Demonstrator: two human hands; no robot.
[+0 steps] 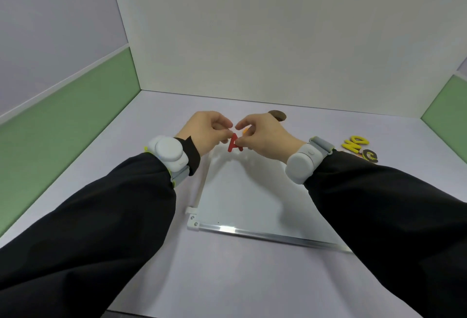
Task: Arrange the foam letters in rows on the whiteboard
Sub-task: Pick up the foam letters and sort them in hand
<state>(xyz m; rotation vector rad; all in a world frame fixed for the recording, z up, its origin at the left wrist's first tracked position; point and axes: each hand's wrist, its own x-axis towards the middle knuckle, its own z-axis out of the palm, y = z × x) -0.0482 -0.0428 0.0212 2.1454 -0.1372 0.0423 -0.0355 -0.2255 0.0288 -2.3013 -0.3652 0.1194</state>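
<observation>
1. White whiteboard [240,201] lies flat on the worktop [202,279], no letters on the visible surface.
2. Red letter A [233,143] is pinched over the board's far edge by both the left hand [207,132] and the right hand [265,135].
3. Step: likely placing the first letter. Next: press it flat at the top-left, squared.
4. Yellow foam letters [358,147] wait far right, off the board.
</observation>
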